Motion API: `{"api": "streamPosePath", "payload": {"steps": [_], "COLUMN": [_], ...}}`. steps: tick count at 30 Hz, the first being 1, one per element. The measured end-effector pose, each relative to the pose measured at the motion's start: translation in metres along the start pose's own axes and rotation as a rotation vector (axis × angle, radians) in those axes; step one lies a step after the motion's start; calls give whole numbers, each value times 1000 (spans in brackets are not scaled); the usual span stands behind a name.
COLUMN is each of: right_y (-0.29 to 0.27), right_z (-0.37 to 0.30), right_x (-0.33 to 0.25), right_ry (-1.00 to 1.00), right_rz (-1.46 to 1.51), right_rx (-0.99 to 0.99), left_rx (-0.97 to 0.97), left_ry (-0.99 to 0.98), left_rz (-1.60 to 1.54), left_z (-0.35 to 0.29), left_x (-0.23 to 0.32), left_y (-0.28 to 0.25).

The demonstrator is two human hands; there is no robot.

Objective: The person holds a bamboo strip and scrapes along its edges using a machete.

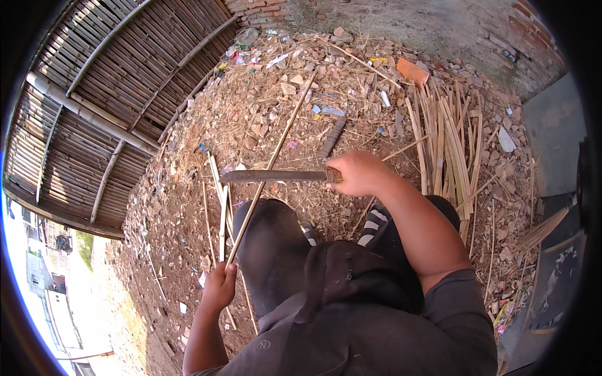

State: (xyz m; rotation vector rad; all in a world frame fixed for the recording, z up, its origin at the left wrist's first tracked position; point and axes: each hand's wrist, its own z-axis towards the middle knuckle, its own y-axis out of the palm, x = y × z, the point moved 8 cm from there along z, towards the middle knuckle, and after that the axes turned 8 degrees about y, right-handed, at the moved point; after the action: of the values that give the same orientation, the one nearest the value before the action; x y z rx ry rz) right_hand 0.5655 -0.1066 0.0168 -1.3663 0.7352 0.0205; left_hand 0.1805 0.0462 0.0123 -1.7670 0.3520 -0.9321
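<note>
My right hand (359,172) is closed round the wooden handle of a machete (282,176), whose long dark blade points left. The blade crosses a thin bamboo strip (291,122) in front of my knees; whether the two touch I cannot tell. Gripping the strip's lower end is my left hand (219,286), beside my left knee. From there the strip slants up and to the right, away from me. Next to the left hand, a few pale split bamboo pieces (222,213) lie on the ground.
A pile of split bamboo strips (448,138) lies to the right. A dark ridged rod (333,136) and an orange brick piece (412,71) rest on rubble-strewn soil. A bamboo slat panel (125,75) stands at the left, a brick wall (401,25) at the back, grey sheets (555,135) at right.
</note>
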Motion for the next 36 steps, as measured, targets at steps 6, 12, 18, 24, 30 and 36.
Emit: {"api": "streamPosePath", "payload": {"steps": [6,12,18,24,30,36], "right_y": [24,15,24,32,24,2], "right_z": [13,29,21,35,12,34], "right_x": [-21,4,-21,36,-38,72], "right_ry": [-60,7,-13,164,-72,306], "right_rz": [-109,-75,-133,40,-256,72], "right_rx": [-181,-161,-189,-113,-142,34], "left_rx": [73,123,208,202,186,169], "left_ry": [42,83,219,172,149,133], "left_rz": [89,116,189,267,210,262], "left_z": [-19,-20,-22,-13,-22,-20], "left_x": [10,6,12,7,-4,-7], "left_y": [15,30,25,29,30,32]}}
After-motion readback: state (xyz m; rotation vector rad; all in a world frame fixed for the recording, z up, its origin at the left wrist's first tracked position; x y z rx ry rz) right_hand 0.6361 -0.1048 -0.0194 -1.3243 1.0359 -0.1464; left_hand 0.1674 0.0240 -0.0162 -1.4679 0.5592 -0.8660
